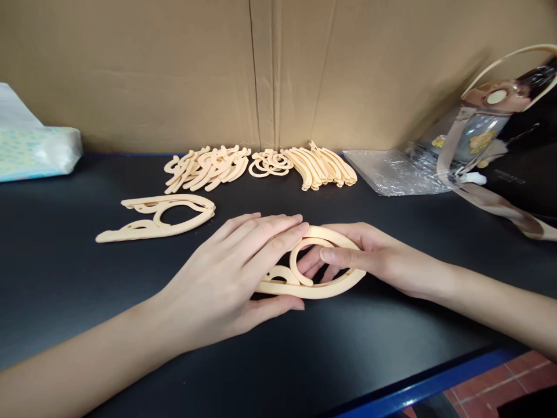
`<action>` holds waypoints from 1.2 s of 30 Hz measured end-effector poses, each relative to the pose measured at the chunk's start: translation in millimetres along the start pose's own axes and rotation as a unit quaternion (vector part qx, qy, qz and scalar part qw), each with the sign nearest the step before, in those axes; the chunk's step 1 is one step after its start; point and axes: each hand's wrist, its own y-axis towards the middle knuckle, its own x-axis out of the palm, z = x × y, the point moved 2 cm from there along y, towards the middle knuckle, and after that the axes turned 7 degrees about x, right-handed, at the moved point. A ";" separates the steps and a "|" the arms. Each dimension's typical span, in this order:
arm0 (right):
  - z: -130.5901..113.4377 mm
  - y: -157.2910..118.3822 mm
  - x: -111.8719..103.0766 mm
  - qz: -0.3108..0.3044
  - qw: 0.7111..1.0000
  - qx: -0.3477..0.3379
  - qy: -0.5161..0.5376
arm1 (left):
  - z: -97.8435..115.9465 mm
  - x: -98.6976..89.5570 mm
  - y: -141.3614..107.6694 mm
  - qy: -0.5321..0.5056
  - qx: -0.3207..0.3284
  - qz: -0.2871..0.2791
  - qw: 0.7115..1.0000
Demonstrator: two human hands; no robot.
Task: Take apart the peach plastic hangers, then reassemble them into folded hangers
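Observation:
Both hands are on a cream plastic folding hanger (pixel 331 289), held folded just above or on the black tabletop. My left hand (pixel 243 261) lies over its left part, fingers across the top and thumb along the near edge, so that end is hidden. At the rounded right end my right hand (pixel 369 252) grips it, thumb over the curved inner ring and fingers behind, showing through the opening. A second folded hanger (pixel 187 227) of the same shape lies flat on the table to the left, beyond my left wrist.
Along the cardboard wall (pixel 174 69) lie a pile of hanger arms (pixel 221 165), several curved rings (pixel 272 162) and a stack of arm pieces (pixel 324 165). A clear plastic bag (pixel 383 174) and strapped bottle (pixel 474 133) stand right; a tissue pack (pixel 39 148) sits left.

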 end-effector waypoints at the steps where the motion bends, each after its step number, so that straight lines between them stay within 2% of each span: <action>1: -0.1 -0.2 0.0 0.000 1.000 0.000 0.000 | 0.0 -0.2 -0.1 0.001 0.000 -0.001 1.000; 16: -0.9 -0.6 0.7 -0.008 1.000 0.005 0.002 | 1.1 -0.1 -0.4 0.032 0.007 0.006 0.999; 26: -5.3 -1.7 1.5 -0.025 0.999 -0.018 -0.018 | 2.1 -0.9 1.9 0.068 0.001 0.024 0.997; 32: -5.1 -2.4 1.5 -0.005 0.999 -0.021 -0.029 | 2.4 -1.2 0.0 0.070 -0.002 0.023 0.997; 36: -6.5 -4.4 -4.1 0.054 0.997 -0.033 -0.035 | -1.6 -8.5 3.2 0.097 -0.007 0.018 0.995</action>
